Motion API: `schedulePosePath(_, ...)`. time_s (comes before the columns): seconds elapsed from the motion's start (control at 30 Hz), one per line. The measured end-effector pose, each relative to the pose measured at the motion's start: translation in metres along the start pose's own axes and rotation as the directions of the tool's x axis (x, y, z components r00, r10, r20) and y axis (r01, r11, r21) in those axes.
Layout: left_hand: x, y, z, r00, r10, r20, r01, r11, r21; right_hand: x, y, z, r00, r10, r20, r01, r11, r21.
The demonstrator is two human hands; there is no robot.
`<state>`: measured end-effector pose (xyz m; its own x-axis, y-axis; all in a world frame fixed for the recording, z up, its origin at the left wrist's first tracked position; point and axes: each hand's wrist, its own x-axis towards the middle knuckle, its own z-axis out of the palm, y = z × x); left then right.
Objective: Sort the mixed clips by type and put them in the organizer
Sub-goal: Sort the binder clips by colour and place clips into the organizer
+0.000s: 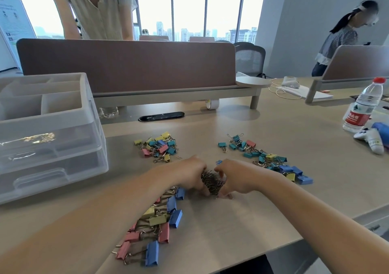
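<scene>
A wide, pale wooden table (263, 210) is holding everything. A big clear plastic organizer with drawers (52, 147) is sitting on its left side, with open white boxes on top. Beside the person's left arm, a pile of large pink, blue and yellow binder clips (160, 221) is lying on the table. To the right, a long pile of small teal and blue binder clips (267, 158) is spreading out. Farther back, a pile of small mixed-colour binder clips (160, 145) is lying well apart from it. A clear water bottle with a red cap (362, 107) is standing at the far right. The left hand (189, 173) and the right hand (240, 179) are curling their fingers round a little heap of silver wire paper clips (211, 181). They are squeezing it between them in the middle of the table, well apart from the organizer.
</scene>
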<state>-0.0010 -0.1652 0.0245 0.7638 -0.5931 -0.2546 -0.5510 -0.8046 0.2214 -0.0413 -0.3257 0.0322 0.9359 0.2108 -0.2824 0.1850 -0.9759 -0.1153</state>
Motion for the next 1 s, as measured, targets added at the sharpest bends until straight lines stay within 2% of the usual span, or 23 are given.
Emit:
schedulePosePath(0.27,0.003,0.002,0.003,0.998,-0.05,-0.04,0.047,0.997,-0.068,0.011,-0.008,0.002,0.999,0.034,-0.041,-0.031,0.997,0.075)
schedulePosePath(1.0,0.003,-0.004,0.011,0.966,-0.064,-0.249,0.007,0.975,-0.221,0.007,-0.009,0.007,0.979,0.051,-0.198,-0.013,0.983,0.185)
